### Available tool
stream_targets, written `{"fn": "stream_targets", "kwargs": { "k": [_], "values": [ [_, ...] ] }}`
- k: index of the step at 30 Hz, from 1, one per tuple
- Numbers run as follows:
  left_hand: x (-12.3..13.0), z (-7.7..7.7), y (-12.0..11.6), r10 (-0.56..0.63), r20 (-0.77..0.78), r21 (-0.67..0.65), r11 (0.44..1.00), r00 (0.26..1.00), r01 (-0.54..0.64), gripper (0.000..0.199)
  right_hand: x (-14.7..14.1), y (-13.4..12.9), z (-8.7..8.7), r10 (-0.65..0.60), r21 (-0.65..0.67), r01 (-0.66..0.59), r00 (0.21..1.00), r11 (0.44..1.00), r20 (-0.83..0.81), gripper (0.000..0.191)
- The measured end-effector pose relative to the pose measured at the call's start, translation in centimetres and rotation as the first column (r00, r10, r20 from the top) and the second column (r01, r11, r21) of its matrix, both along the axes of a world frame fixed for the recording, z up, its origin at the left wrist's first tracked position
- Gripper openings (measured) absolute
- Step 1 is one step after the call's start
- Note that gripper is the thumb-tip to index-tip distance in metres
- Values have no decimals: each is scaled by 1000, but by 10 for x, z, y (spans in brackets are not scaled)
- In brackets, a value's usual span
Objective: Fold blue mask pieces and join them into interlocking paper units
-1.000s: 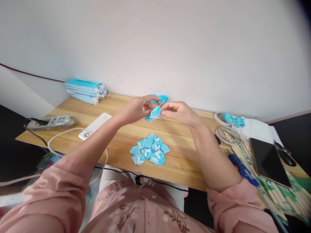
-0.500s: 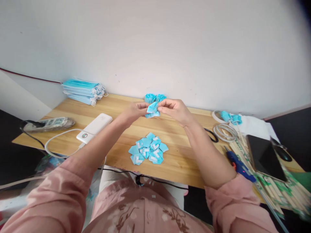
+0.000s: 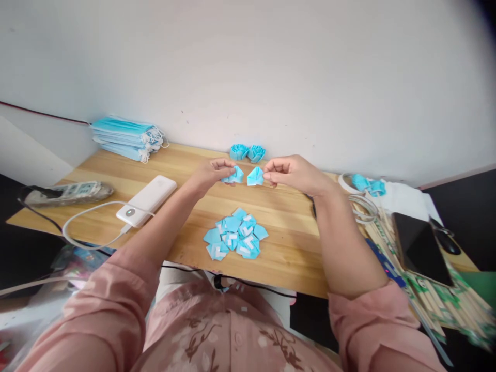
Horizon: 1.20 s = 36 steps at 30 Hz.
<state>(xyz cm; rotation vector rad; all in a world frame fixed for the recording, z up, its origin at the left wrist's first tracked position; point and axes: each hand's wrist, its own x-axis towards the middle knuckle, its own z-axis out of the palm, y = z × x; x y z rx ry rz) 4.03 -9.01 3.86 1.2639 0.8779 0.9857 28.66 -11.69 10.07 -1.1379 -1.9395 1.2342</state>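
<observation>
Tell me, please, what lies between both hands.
Head view: a folded blue piece in the left hand and another in the right hand, not touching.

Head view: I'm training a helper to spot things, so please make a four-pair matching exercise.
Things
1. stack of masks
2. right hand
3. white power bank
4. cluster of blue pieces

Places or states
A. pinching a blue piece
B. front middle of the table
C. joined to a white cable
D. at the back left corner

Pairs: 1-D, 2-A, 3-C, 4-B
</observation>
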Motion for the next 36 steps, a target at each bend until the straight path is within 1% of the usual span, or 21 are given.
{"fn": "stream_targets", "kwargs": {
  "k": [6,11,15,19,26,36],
  "values": [
    [1,-8,-1,39,4,68,997,999,-39,34,-14,9,-16,-11,-76,12,1000,997,10,19],
    [0,-14,1,60,18,99,993,998,-62,34,-17,13,-23,-27,-103,27,1000,994,4,21],
    [0,-18,3,50,32,106,993,998,-54,35,-20,15,-27,-41,-122,46,998,992,43,22],
    [0,-18,3,46,26,112,993,999,-48,32,-22,15,-29,-53,-134,61,997,989,56,20],
    [0,-19,4,60,-9,137,989,998,-58,24,-23,18,-35,-77,-137,77,997,988,5,21],
    [-1,-18,2,56,-24,133,990,998,-52,24,-23,21,-39,-91,-145,90,996,985,4,22]
  ]
}}
